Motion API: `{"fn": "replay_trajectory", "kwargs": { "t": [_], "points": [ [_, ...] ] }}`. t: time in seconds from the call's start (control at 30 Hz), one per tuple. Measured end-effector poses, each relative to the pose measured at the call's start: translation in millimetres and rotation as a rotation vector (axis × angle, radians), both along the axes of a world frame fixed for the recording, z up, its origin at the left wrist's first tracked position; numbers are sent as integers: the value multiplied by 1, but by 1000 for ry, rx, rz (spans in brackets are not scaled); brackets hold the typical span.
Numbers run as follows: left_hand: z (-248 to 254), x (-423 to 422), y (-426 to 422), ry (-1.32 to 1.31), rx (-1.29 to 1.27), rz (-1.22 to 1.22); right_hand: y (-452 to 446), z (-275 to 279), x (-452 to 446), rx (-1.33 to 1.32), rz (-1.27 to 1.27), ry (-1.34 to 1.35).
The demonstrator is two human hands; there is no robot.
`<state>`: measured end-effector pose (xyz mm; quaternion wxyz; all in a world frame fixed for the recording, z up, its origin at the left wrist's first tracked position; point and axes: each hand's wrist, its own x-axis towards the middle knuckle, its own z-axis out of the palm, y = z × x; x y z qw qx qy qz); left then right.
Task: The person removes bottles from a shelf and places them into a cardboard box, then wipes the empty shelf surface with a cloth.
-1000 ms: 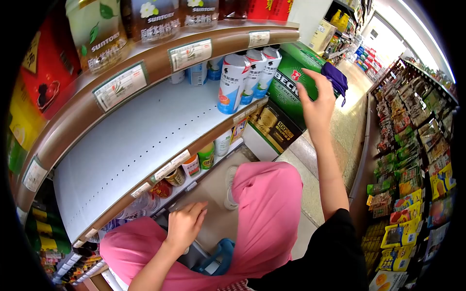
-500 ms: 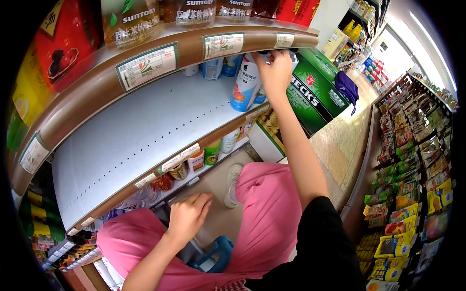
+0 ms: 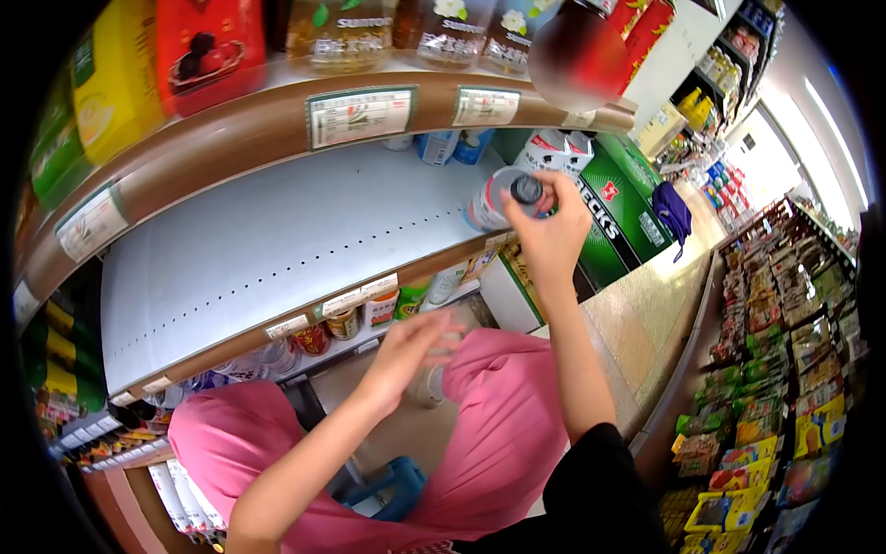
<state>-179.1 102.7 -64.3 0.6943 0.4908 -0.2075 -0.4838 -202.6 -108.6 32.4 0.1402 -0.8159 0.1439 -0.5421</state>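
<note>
My right hand (image 3: 554, 226) is closed around the top of a bottle (image 3: 489, 205) with a black cap, a pale label and a blue base. The bottle is tilted, its cap toward me, over the right end of the grey shelf (image 3: 305, 235). Behind it stand white cartons with red and black print (image 3: 554, 148) and blue-and-white containers (image 3: 436, 148). My left hand (image 3: 411, 355) hangs in front of the shelf above my knees, its fingers stretched out and smeared by motion, with nothing seen in them.
A brown shelf edge with price tags (image 3: 360, 117) runs above, carrying drink bottles (image 3: 341, 32). A green beer box (image 3: 614, 208) stands right of the shelf, a purple bag (image 3: 672, 210) beside it. Cans (image 3: 343, 323) line the lower shelf. A blue handle (image 3: 397, 489) lies between my legs.
My right hand has drawn the bottle toward me and tipped it, uncovering the white cartons. My left hand has risen to the right and its fingers have opened. The view has shifted slightly.
</note>
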Motion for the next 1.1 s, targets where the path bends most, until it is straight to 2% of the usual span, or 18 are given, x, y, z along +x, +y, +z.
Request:
{"fn": "replay_trajectory", "kwargs": {
  "t": [0.17,0.33,0.5,0.67,0.93,1.1],
  "points": [
    [-3,33,-79,481,-214,-79,33,-4,-21,-91,-44,147],
    [-10,42,-112,540,-250,-66,40,-10,-34,-198,12,211],
    [-8,36,-103,538,-244,-65,45,-5,-49,-206,98,240],
    [16,12,-54,574,-355,-41,74,13,-70,-248,220,226],
    [74,-44,75,772,-450,165,156,77,-87,-282,515,329],
    [78,-63,157,680,-621,333,225,91,-86,-308,727,386]
  ]
}}
